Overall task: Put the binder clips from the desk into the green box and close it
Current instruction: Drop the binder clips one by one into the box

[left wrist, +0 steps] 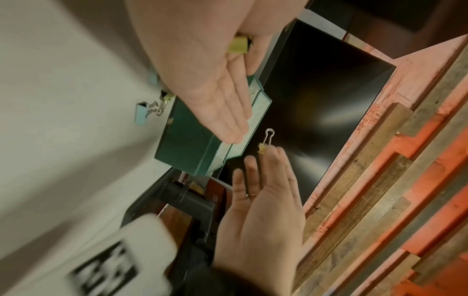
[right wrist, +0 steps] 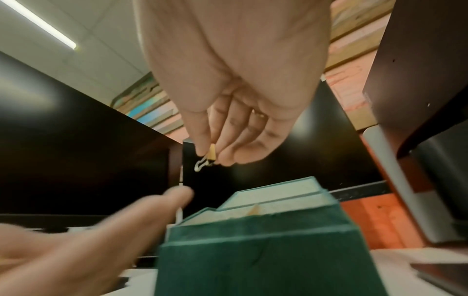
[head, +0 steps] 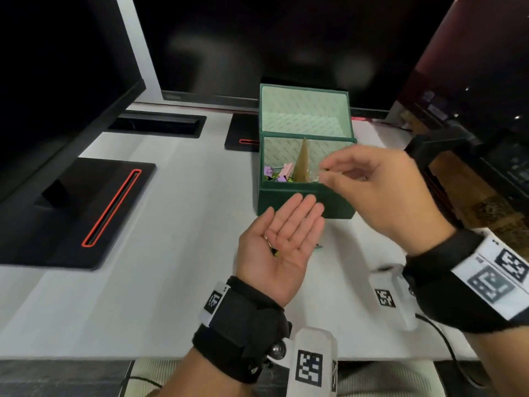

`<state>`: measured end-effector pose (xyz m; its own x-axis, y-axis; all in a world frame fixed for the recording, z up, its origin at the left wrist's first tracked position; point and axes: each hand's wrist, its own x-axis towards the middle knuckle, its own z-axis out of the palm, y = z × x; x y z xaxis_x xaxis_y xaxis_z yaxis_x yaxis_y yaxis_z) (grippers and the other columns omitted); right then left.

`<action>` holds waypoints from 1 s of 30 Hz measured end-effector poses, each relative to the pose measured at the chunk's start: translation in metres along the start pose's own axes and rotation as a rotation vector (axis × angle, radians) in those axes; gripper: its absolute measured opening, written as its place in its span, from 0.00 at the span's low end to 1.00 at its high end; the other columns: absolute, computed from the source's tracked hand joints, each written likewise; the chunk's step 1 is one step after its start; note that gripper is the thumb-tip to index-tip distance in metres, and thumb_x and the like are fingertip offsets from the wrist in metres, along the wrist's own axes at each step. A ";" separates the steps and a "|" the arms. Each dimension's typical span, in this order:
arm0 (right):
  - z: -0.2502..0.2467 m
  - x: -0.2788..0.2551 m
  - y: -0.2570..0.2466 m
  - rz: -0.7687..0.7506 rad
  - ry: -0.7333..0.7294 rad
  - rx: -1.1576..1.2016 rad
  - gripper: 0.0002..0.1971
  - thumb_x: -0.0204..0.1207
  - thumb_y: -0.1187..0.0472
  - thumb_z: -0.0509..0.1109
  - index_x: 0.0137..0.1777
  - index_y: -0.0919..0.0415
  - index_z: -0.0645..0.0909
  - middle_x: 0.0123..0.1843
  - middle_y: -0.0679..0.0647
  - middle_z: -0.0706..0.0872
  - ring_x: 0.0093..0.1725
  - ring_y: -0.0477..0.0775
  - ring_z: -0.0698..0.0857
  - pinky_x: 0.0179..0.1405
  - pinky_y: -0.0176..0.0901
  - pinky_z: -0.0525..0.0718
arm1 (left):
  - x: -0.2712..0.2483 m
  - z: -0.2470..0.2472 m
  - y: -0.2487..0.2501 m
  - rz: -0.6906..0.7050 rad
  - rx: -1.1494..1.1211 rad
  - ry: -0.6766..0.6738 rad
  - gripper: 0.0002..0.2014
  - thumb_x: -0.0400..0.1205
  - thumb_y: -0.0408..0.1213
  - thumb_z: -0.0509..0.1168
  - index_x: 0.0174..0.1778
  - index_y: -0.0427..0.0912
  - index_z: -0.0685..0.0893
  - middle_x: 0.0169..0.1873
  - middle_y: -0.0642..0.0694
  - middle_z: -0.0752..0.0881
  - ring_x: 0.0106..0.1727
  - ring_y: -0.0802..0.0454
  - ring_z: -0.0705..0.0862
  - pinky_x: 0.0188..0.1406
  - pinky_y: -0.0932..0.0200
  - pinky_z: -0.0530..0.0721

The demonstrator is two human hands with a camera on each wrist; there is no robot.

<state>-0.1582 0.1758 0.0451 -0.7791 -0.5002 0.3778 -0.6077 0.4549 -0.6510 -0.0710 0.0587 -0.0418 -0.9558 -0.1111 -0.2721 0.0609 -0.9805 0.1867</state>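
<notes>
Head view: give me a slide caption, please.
Right hand pinches a binder clip over the open green box; left hand cradles another.

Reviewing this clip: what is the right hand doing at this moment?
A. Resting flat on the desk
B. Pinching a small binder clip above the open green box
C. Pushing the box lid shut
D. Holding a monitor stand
B: the right hand pinches a yellow binder clip between thumb and fingers above the green box, whose lid stands open.

Matt cloth-covered green box (head: 303, 202), pale paper lining, shiny metal clip handles (left wrist: 269, 136), smooth white desk (head: 171, 213)
</notes>
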 end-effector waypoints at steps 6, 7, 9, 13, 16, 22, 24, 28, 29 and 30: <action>-0.007 0.034 0.010 0.055 -0.002 -0.351 0.06 0.77 0.50 0.73 0.51 0.47 0.87 0.55 0.49 0.89 0.49 0.49 0.85 0.46 0.39 0.82 | -0.004 0.002 -0.004 -0.034 -0.002 -0.031 0.22 0.88 0.41 0.54 0.58 0.27 0.87 0.60 0.30 0.88 0.58 0.37 0.89 0.59 0.40 0.85; -0.006 0.032 0.007 0.066 -0.040 -0.394 0.06 0.77 0.49 0.72 0.51 0.45 0.87 0.57 0.49 0.88 0.49 0.48 0.84 0.40 0.33 0.78 | -0.004 0.001 -0.003 -0.032 0.001 -0.035 0.22 0.88 0.41 0.54 0.57 0.27 0.88 0.60 0.30 0.88 0.58 0.37 0.89 0.60 0.40 0.85; -0.005 0.020 -0.007 0.015 -0.099 -0.336 0.03 0.77 0.50 0.72 0.48 0.43 0.87 0.50 0.42 0.89 0.45 0.41 0.84 0.36 0.23 0.75 | -0.004 0.001 -0.002 -0.013 0.002 -0.034 0.22 0.87 0.41 0.55 0.56 0.27 0.88 0.59 0.30 0.88 0.57 0.37 0.89 0.59 0.40 0.85; 0.006 -0.012 -0.034 -0.087 -0.518 -0.124 0.07 0.73 0.55 0.77 0.50 0.45 0.90 0.41 0.39 0.90 0.42 0.34 0.87 0.48 0.30 0.85 | -0.003 0.001 -0.003 0.059 -0.012 -0.034 0.23 0.88 0.42 0.53 0.50 0.30 0.91 0.55 0.33 0.90 0.54 0.40 0.91 0.56 0.45 0.89; 0.017 -0.023 -0.038 -0.145 -0.650 -0.238 0.14 0.71 0.56 0.78 0.57 0.42 0.88 0.44 0.37 0.88 0.40 0.32 0.81 0.47 0.20 0.77 | -0.004 0.003 -0.004 0.042 0.040 -0.027 0.23 0.88 0.45 0.50 0.58 0.36 0.88 0.60 0.38 0.89 0.59 0.45 0.89 0.64 0.48 0.81; 0.026 -0.033 -0.036 -0.149 -0.547 -0.251 0.13 0.74 0.57 0.73 0.57 0.42 0.89 0.45 0.41 0.90 0.46 0.42 0.84 0.50 0.32 0.81 | -0.006 0.003 -0.005 0.033 0.064 -0.003 0.24 0.88 0.48 0.49 0.59 0.39 0.88 0.61 0.40 0.89 0.61 0.46 0.89 0.76 0.45 0.71; 0.028 -0.034 -0.032 -0.110 -0.500 -0.189 0.13 0.74 0.61 0.73 0.55 0.44 0.90 0.42 0.39 0.90 0.44 0.40 0.85 0.44 0.23 0.79 | -0.007 0.003 -0.005 0.045 0.069 0.006 0.23 0.89 0.47 0.50 0.59 0.37 0.88 0.58 0.38 0.90 0.57 0.45 0.90 0.73 0.45 0.74; 0.015 -0.020 -0.023 0.008 -0.225 0.101 0.12 0.76 0.66 0.73 0.53 0.48 0.90 0.43 0.43 0.92 0.41 0.41 0.90 0.47 0.37 0.88 | -0.008 0.008 -0.002 0.105 0.212 0.028 0.19 0.88 0.45 0.54 0.59 0.36 0.86 0.54 0.38 0.90 0.52 0.44 0.91 0.60 0.48 0.83; 0.010 -0.012 -0.020 0.013 -0.112 0.129 0.11 0.77 0.64 0.73 0.53 0.48 0.89 0.44 0.45 0.92 0.42 0.46 0.90 0.49 0.45 0.89 | -0.010 0.010 0.000 0.116 0.275 0.027 0.19 0.87 0.45 0.55 0.61 0.37 0.85 0.57 0.39 0.90 0.55 0.43 0.90 0.60 0.49 0.83; 0.005 -0.002 -0.015 0.009 -0.006 0.127 0.10 0.77 0.63 0.73 0.52 0.47 0.88 0.43 0.46 0.91 0.42 0.49 0.90 0.50 0.50 0.89 | -0.012 0.012 0.004 0.128 0.339 0.022 0.18 0.87 0.44 0.55 0.63 0.38 0.85 0.58 0.39 0.90 0.58 0.43 0.89 0.60 0.50 0.83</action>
<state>-0.1467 0.1668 0.0506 -0.7835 -0.5007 0.3680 -0.5759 0.3630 -0.7325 -0.0631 0.0584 -0.0263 -0.9399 -0.2368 -0.2459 0.0773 -0.8493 0.5222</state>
